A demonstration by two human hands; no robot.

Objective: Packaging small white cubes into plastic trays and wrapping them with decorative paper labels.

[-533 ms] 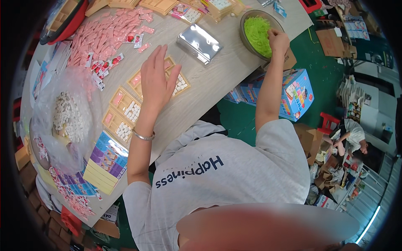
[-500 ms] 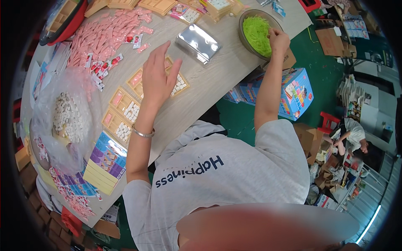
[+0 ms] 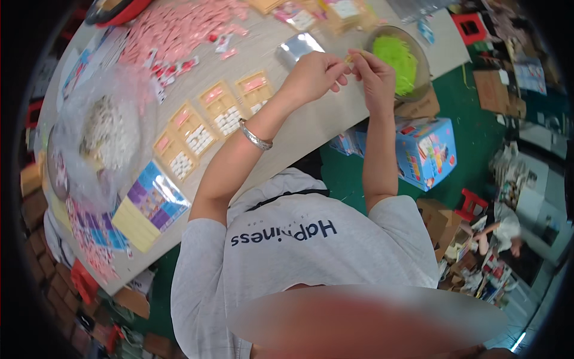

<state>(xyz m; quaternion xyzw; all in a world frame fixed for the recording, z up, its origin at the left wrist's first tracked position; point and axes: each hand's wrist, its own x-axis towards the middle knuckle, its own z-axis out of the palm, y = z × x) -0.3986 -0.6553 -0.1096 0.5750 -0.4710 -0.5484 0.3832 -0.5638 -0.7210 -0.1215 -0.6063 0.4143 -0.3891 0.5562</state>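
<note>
My left hand [image 3: 317, 76] and my right hand [image 3: 375, 78] meet above the table, fingertips pinched close together. A small yellow-green bit [image 3: 351, 58] shows between the right fingertips; it looks like a few strands, blurred. What the left fingers pinch is hidden. Just right of the hands stands a round bowl [image 3: 423, 72] of bright green shreds [image 3: 396, 63]. A shiny silver stack of film [image 3: 294, 49] lies behind my left hand. Several wooden compartment trays [image 3: 192, 127] stand in a slanting row, holding white cubes [image 3: 228, 121] and a pink packet [image 3: 213, 96].
Pink packets [image 3: 179, 33] are heaped at the far left, with red-and-white sachets [image 3: 173, 69] beside them. A clear plastic bag [image 3: 113, 137] of white pieces lies left. Printed cards [image 3: 152, 200] sit at the near edge. A blue box [image 3: 424, 152] stands beside the table, right.
My right hand has come out of the green shreds toward the left. My left hand has moved right from above the trays, its spread fingers now pinched. The view has shifted.
</note>
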